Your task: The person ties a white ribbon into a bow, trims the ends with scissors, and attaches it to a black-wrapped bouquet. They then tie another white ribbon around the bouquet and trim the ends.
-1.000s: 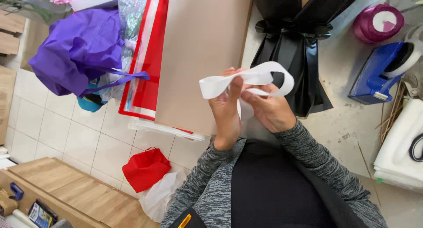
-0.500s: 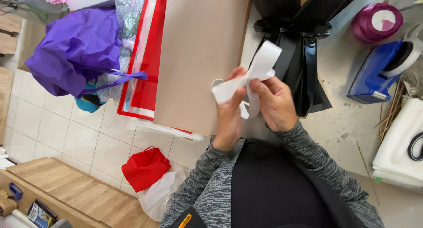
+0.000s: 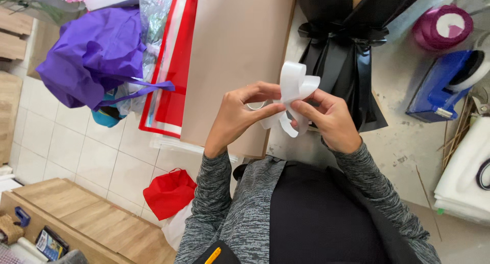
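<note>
A white ribbon point(image 3: 294, 85) is folded into loops above the worktop edge, its tails hanging down between my hands. My left hand point(image 3: 240, 116) pinches the ribbon's middle from the left with thumb and forefinger. From the right, my right hand point(image 3: 329, 118) grips the same pinch point, fingers curled around the loops. Behind the ribbon lies a black wrapped bouquet point(image 3: 352, 65) tied with a black bow.
Tan sheets point(image 3: 235, 55) and red sheets point(image 3: 173, 65) lie left of the hands. A purple wrapped bundle point(image 3: 92, 55) sits far left. A blue tape dispenser point(image 3: 444, 85) and a magenta ribbon spool point(image 3: 441, 27) stand at right, white foam point(image 3: 464, 177) below them. A red bag point(image 3: 171, 192) lies on the tiled floor.
The ribbon was one long open loop a second ago; now it is gathered into several short loops pinched at the middle. Both hands have moved slightly up and closer together.
</note>
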